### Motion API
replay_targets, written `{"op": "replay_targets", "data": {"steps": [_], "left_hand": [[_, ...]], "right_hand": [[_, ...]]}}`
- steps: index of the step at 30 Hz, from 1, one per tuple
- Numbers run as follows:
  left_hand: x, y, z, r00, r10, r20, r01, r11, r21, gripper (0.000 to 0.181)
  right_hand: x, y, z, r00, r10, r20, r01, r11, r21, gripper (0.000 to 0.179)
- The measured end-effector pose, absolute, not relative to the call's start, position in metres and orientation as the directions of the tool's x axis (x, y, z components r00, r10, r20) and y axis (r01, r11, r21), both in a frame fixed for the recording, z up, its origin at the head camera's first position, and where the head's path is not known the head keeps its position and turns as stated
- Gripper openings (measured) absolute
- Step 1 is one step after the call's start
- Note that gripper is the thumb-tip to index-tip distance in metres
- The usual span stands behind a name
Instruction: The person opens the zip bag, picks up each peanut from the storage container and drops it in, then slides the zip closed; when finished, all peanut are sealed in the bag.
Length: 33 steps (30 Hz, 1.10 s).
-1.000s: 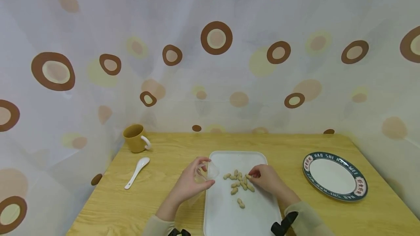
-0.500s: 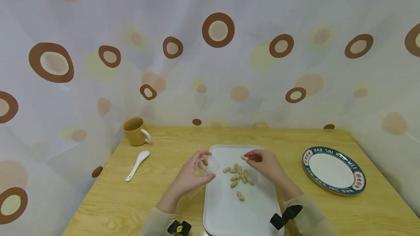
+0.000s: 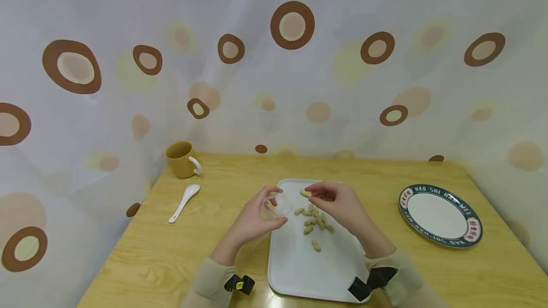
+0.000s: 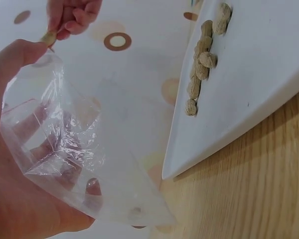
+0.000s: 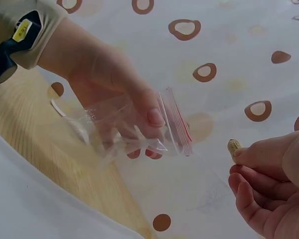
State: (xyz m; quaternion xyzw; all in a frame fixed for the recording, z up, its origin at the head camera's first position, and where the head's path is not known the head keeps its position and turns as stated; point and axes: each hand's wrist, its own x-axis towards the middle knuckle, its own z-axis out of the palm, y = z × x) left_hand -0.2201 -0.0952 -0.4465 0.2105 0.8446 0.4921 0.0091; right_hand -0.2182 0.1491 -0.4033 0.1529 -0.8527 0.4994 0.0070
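My left hand [image 3: 248, 222] holds a clear zip-lock plastic bag [image 5: 176, 127] with its mouth spread wide between thumb and fingers. The bag hangs at the left edge of a white tray [image 3: 299, 272]. Just right of the bag's mouth, my right hand [image 3: 342, 206] pinches a single peanut [image 5: 233, 148] between thumb and fingertips, above the tray. Below, several unshelled peanuts [image 3: 320, 223] lie clustered on the tray, and one lone peanut [image 3: 316, 245] lies nearer to me. Through the clear film in the left wrist view, no peanut shows inside the bag [image 4: 74, 134].
A yellow mug [image 3: 181, 163] with a white handle stands at the back left of the wooden table [image 3: 141, 251]. In front of it lies a white spoon [image 3: 184, 202]. On the right is a white plate [image 3: 436, 217] with a green patterned rim. A patterned curtain surrounds the table.
The right hand has picked a peanut off the pile, lifted it, and carried it left toward the bag's mouth. The left hand has kept holding the bag beside the tray.
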Motion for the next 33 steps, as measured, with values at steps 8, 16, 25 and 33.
{"op": "replay_targets", "data": {"steps": [8,16,25,33], "left_hand": [[-0.223,-0.092,-0.443,-0.901,0.388,0.193,0.361,0.425,0.83,0.062],[-0.221,-0.092,-0.442,-0.9,0.395,0.183,0.359,0.437,0.824,0.062],[-0.214,-0.092,-0.444,-0.904,0.396,0.161,0.335,0.424,0.841,0.06],[-0.215,-0.089,-0.444,-0.906,0.379,0.187,0.35,0.425,0.835,0.061]], "right_hand": [[-0.216,0.14,-0.401,-0.93,-0.311,0.198,-0.32,0.417,-0.851,0.019],[-0.215,0.125,-0.401,-0.913,-0.353,0.202,-0.352,0.437,-0.828,0.017],[-0.213,0.115,-0.404,-0.894,-0.393,0.214,-0.39,0.449,-0.804,0.018],[-0.214,0.125,-0.402,-0.92,-0.327,0.219,-0.36,0.478,-0.801,0.019]]}}
